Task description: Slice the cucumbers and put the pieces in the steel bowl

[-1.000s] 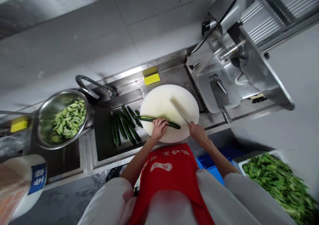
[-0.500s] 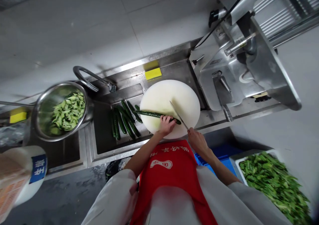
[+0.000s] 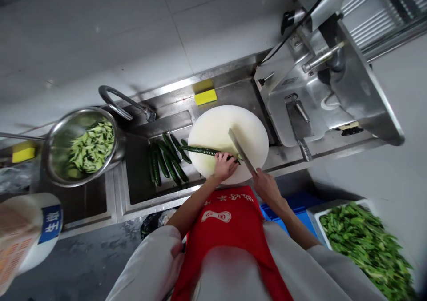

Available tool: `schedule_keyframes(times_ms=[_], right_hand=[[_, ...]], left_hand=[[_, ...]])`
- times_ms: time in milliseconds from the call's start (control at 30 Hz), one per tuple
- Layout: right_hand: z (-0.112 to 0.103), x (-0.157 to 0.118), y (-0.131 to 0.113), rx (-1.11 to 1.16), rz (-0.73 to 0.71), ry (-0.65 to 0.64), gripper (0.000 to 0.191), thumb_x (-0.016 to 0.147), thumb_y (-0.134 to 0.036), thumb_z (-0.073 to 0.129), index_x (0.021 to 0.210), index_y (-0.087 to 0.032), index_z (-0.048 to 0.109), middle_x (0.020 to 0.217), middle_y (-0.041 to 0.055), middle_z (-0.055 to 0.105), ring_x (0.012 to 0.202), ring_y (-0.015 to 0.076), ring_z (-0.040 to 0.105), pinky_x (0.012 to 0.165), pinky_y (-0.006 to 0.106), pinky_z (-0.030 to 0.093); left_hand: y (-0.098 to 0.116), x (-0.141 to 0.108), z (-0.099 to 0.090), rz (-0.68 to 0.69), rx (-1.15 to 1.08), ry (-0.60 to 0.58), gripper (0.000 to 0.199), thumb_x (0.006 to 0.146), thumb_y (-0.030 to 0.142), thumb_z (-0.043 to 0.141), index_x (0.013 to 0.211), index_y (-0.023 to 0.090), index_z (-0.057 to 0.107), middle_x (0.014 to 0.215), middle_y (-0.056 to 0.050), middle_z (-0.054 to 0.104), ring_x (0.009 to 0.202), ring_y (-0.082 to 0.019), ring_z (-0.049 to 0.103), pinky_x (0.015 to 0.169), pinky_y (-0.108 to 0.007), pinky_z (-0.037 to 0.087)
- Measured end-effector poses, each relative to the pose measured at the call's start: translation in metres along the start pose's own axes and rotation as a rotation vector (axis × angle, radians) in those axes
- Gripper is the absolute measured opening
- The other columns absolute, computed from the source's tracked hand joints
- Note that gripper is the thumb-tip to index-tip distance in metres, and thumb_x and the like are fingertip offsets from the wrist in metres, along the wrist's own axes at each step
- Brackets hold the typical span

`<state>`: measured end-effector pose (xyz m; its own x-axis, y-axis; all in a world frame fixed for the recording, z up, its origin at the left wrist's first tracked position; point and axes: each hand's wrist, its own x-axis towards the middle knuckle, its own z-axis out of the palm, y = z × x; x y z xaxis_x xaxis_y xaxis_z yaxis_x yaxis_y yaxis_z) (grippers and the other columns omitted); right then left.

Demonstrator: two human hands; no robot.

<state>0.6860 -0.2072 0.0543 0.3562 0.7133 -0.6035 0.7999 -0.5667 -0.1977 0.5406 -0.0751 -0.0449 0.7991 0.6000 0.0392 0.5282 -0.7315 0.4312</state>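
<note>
A long dark green cucumber (image 3: pixel 202 150) lies across the round white cutting board (image 3: pixel 230 118), its left end reaching past the board's edge. Near its right end, my left hand (image 3: pixel 224 166) presses and grips it with bent fingers. My right hand (image 3: pixel 266 186) is closed round the handle of a knife (image 3: pixel 243 153), whose blade slants up and left over the board beside the cucumber's right end. A small pale green piece shows next to the blade. Several whole cucumbers (image 3: pixel 168 158) lie left of the board over the sink.
A steel bowl (image 3: pixel 55 158) of cut cucumber stands at the left, near a curved faucet (image 3: pixel 115 102). Behind the board is a yellow sponge (image 3: pixel 206 97). A steel machine (image 3: pixel 363 83) and a second blade (image 3: pixel 295 132) are right. Leafy greens (image 3: pixel 363 247) fill a crate lower right.
The knife has shifted slightly, its blade now tilted flatter and a little away from the cucumber's cut end. A small pale piece now shows by the blade. My left hand still holds the cucumber.
</note>
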Motion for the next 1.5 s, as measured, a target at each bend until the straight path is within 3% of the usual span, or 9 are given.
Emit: schedule_keyframes(times_ms=[267,400,600,767,867,967,1233,1367,1500], right_hand=[[-0.013,0.022,0.048,0.018,0.150,0.114,0.035,0.103,-0.031,0.029,0.108,-0.013,0.059,0.091,0.0146,0.071,0.088,0.0248,0.068,0.071,0.030,0.037],[-0.008,0.031,0.043,-0.019,0.086,0.147,0.038,0.103,-0.032,0.028,0.108,-0.012,0.061,0.092,0.0147,0.071,0.087,0.0250,0.068,0.071,0.030,0.038],[0.005,0.049,0.025,-0.198,-0.050,0.120,0.035,0.100,-0.028,0.032,0.108,-0.012,0.062,0.089,0.0168,0.071,0.083,0.0258,0.068,0.071,0.031,0.043],[0.009,0.060,0.021,-0.271,-0.062,0.145,0.042,0.099,-0.034,0.031,0.118,-0.008,0.057,0.087,0.0209,0.071,0.081,0.0318,0.070,0.069,0.037,0.046],[0.006,0.063,0.014,-0.244,-0.026,0.178,0.052,0.099,-0.042,0.029,0.127,-0.004,0.050,0.083,0.0234,0.070,0.082,0.0356,0.070,0.070,0.041,0.048],[0.001,0.064,0.002,-0.223,-0.015,0.221,0.055,0.099,-0.043,0.029,0.130,-0.001,0.046,0.086,0.0260,0.070,0.084,0.0361,0.070,0.073,0.042,0.048],[-0.009,0.051,-0.005,-0.272,0.002,0.179,0.045,0.102,-0.036,0.027,0.132,-0.007,0.043,0.093,0.0204,0.071,0.090,0.0306,0.070,0.076,0.036,0.047],[-0.001,0.029,0.011,-0.274,0.029,0.163,0.042,0.103,-0.035,0.025,0.131,-0.010,0.042,0.092,0.0187,0.071,0.089,0.0299,0.071,0.077,0.036,0.047],[0.006,0.017,0.023,-0.245,0.043,0.097,0.041,0.104,-0.036,0.022,0.132,-0.013,0.041,0.091,0.0172,0.072,0.090,0.0293,0.071,0.077,0.037,0.048]], left_hand=[[0.046,0.056,0.005,-0.018,-0.088,-0.178,0.025,0.095,0.021,0.050,0.113,0.017,0.067,0.114,-0.015,0.060,0.108,-0.029,0.054,0.098,-0.047,0.043],[0.037,0.042,-0.030,-0.053,-0.391,0.127,0.029,0.100,0.031,0.046,0.119,0.019,0.064,0.112,-0.012,0.061,0.108,-0.023,0.057,0.100,-0.038,0.046],[-0.041,-0.143,-0.082,-0.687,-0.287,0.567,0.029,0.094,0.041,0.053,0.112,0.021,0.064,0.102,-0.010,0.062,0.098,-0.023,0.059,0.093,-0.038,0.049],[-0.077,-0.356,-0.073,-1.414,-0.002,0.477,0.031,0.087,0.038,0.057,0.112,0.020,0.065,0.100,-0.011,0.060,0.099,-0.028,0.058,0.093,-0.042,0.048],[-0.085,-0.408,-0.068,-1.617,0.107,0.379,0.050,0.080,0.040,0.066,0.126,0.022,0.058,0.121,-0.015,0.056,0.114,-0.036,0.053,0.093,-0.048,0.046],[-0.097,-0.362,-0.066,-1.280,0.018,0.404,0.035,0.089,0.037,0.057,0.119,0.021,0.062,0.116,-0.014,0.060,0.112,-0.031,0.056,0.097,-0.044,0.044],[-0.071,-0.042,-0.052,-0.097,-0.084,0.140,0.038,0.096,0.021,0.045,0.131,0.030,0.058,0.128,-0.010,0.057,0.128,-0.028,0.045,0.112,-0.050,0.029],[-0.071,0.011,-0.042,0.090,0.045,-0.135,0.054,0.091,0.005,0.041,0.134,0.033,0.056,0.127,-0.010,0.056,0.124,-0.027,0.046,0.112,-0.055,0.022],[-0.064,0.019,-0.027,0.069,0.059,-0.046,0.045,0.093,0.015,0.046,0.135,0.028,0.055,0.130,-0.013,0.052,0.128,-0.031,0.040,0.110,-0.057,0.023]])
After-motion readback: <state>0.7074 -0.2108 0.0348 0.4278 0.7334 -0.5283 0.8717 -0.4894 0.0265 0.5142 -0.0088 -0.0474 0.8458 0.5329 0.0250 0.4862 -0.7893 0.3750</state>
